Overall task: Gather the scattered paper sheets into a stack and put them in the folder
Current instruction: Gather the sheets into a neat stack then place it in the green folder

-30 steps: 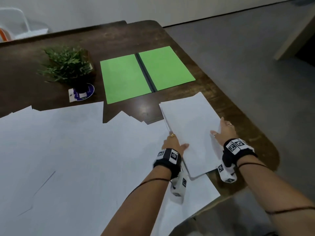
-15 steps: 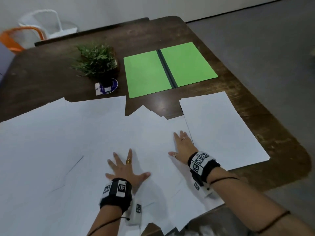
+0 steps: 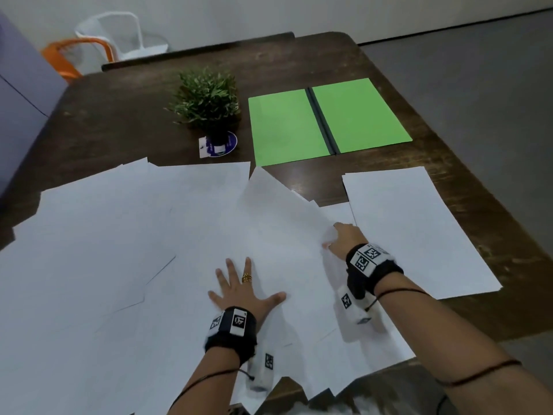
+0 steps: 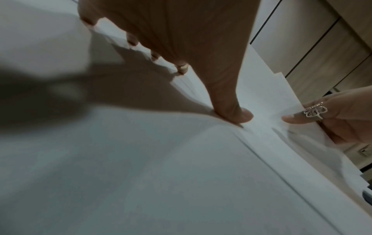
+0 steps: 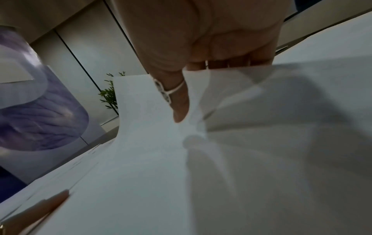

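Right hand (image 3: 344,239) fingers (image 5: 181,109) pinch a lifted white sheet (image 3: 278,205); left hand (image 3: 239,287) lies flat on scattered sheets (image 3: 104,250) covering the dark wooden bench (image 3: 119,115). Open green folder (image 3: 326,118) sits farther back, grey floor (image 3: 493,70) beyond.

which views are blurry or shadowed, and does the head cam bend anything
Head view: sharp, wide-angle bows the table edges. Left wrist view: dim, a soft shadow under the left hand. Right wrist view: blurred; the right hand shadows the lifted sheet.
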Available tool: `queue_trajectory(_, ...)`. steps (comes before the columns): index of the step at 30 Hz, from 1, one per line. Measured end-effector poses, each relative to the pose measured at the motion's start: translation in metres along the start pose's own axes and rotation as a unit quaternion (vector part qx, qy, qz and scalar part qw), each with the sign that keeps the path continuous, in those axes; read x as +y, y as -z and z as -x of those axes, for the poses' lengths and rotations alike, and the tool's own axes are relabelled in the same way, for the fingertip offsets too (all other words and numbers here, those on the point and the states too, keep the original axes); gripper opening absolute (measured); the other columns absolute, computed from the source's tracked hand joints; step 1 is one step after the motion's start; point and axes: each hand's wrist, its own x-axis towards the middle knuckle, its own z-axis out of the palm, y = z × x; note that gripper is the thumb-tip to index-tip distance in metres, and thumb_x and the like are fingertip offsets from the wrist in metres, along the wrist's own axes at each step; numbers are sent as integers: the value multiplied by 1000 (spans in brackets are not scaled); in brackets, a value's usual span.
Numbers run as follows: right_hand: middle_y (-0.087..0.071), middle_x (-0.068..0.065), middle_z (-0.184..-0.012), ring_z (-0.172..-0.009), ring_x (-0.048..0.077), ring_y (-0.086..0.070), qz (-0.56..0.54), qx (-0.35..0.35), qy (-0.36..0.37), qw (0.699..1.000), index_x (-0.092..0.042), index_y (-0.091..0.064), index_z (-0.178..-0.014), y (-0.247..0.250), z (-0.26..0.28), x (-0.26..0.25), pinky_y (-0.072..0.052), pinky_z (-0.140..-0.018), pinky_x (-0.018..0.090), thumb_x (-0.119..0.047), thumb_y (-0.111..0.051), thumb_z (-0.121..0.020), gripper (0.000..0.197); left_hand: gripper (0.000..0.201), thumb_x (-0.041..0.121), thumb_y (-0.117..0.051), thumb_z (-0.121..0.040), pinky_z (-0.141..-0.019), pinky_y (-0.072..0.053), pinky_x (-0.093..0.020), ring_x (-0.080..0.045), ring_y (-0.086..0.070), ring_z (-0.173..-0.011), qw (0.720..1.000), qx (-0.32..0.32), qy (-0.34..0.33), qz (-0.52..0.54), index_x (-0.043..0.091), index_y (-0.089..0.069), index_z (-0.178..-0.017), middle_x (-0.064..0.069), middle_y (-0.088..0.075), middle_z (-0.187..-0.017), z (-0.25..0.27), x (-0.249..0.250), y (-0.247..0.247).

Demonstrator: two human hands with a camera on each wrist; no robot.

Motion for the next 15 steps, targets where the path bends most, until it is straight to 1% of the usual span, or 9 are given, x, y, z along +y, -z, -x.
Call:
queue_trajectory(2,-59,15,-121,-111,31,-55,11,-9,19,1000,-7,-50,-122,-2,6,-1,-45,-88,32,-21,-61,-86,40,123,97,-34,-49,-110,2,-63,-31,28,-139,1000,3,-4,1,40,26,-140,0,38,-149,0,-1,0)
queue_trajectory(4,-62,15,-115,-105,32,-58,16,17,39,999,-11,-49,-122,-1,13,-1,-46,-83,32,-16,-55,-88,35,121,97,-34,-52,-109,2,-63,-32,27,-140,1000,3,-9,-3,40,26,-141,-1,36,-149,0,-1,-1)
queue_trajectory(7,-65,11,-105,-98,32,-59,29,58,62,996,-18,-50,-120,4,25,-3,-44,-74,30,-14,-52,-89,32,108,91,-32,-64,-110,3,-62,-30,26,-140,1000,18,-24,6,40,20,-143,0,33,-151,2,-5,-1)
queue_trajectory(9,-66,10,-102,-97,32,-59,22,82,75,994,-19,-51,-120,9,34,-7,-42,-72,30,-13,-52,-88,32,96,85,-28,-73,-111,1,-61,-28,23,-142,999,30,-30,20,38,15,-146,1,28,-153,3,-7,1)
queue_trajectory(12,-69,5,-99,-95,28,-60,-55,117,108,986,-23,-57,-116,19,44,-15,-46,-75,30,-9,-56,-86,33,84,73,-30,-84,-113,-7,-56,-27,13,-144,997,47,-27,59,35,9,-148,-4,21,-156,1,-10,8)
queue_trajectory(14,-70,2,-98,-91,20,-63,-130,132,152,971,-20,-60,-115,29,51,-24,-49,-81,31,-5,-60,-85,33,83,67,-36,-87,-113,-14,-51,-28,5,-145,987,77,-26,139,31,5,-149,-10,15,-157,1,-11,17)
queue_trajectory(15,-70,1,-97,-89,14,-63,-186,131,176,958,-16,-61,-114,37,56,-30,-49,-84,31,-3,-61,-85,32,86,67,-38,-85,-114,-16,-50,-30,1,-145,977,96,-26,188,28,3,-150,-12,12,-157,1,-12,24)
